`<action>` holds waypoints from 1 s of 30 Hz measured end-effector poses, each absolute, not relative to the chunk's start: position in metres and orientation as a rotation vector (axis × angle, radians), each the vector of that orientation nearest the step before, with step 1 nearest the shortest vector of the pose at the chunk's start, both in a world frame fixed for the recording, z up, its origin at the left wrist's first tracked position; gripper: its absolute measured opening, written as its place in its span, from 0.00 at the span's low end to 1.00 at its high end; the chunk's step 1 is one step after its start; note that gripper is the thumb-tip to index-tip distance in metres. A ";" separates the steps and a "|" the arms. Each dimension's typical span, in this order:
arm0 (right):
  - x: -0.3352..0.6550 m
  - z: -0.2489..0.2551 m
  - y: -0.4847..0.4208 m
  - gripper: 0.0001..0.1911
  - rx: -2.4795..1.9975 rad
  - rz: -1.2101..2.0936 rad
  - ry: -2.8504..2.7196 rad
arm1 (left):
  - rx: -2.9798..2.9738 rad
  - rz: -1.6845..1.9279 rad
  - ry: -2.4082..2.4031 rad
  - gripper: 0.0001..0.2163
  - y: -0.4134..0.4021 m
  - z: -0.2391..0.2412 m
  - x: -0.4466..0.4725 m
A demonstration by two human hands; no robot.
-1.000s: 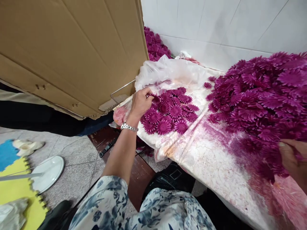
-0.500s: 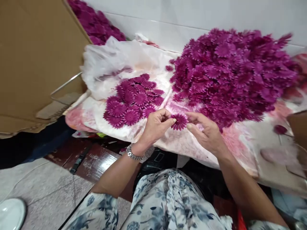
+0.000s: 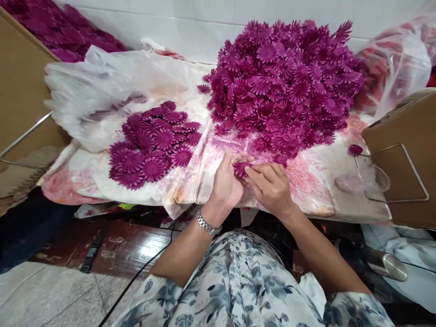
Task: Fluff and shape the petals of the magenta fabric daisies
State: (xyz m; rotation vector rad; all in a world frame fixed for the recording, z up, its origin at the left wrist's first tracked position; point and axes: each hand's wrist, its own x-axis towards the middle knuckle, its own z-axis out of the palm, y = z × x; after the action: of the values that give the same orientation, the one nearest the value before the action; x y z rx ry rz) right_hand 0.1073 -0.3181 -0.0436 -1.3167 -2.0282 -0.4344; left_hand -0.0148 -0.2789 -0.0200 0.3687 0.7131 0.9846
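Observation:
My left hand [image 3: 226,181] and my right hand [image 3: 270,186] meet at the front edge of a stained white cloth [image 3: 190,177], fingers pinched together on one purple fabric flower [image 3: 240,168]. Most of that flower is hidden by my fingers. A silver watch [image 3: 207,224] sits on my left wrist. Just behind my hands rises a big heap of purple flowers [image 3: 282,86]. A smaller flat group of purple flowers [image 3: 151,143] lies to the left on the cloth.
A clear plastic bag [image 3: 98,91] lies behind the small group. Cardboard [image 3: 20,95] with a wire frame stands at left, and a cardboard box [image 3: 405,154] with a wire frame at right. A bagged bundle [image 3: 395,68] sits far right. White tiled wall behind.
My left hand came away from the small flower group to the cloth's front edge. My right hand joined it, and both now pinch one flower closer together than half a second ago.

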 end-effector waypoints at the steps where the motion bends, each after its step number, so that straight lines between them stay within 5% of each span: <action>1: 0.105 -0.045 -0.321 0.10 -1.308 -0.425 -2.062 | 0.352 1.029 0.725 0.17 -0.277 -0.020 -0.012; 18: 0.108 -0.039 -0.341 0.13 -1.308 0.089 -1.739 | 0.632 1.247 0.886 0.28 -0.275 -0.029 0.001; 30: 0.069 -0.032 -0.303 0.30 -1.332 0.556 -1.531 | 1.192 1.255 1.005 0.18 -0.289 -0.028 0.015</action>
State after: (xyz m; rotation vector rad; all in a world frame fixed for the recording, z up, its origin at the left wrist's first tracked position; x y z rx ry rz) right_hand 0.0687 -0.3032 -0.0316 -1.3323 -1.5314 0.5558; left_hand 0.0151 -0.2892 -0.0278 1.1915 1.0046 1.2546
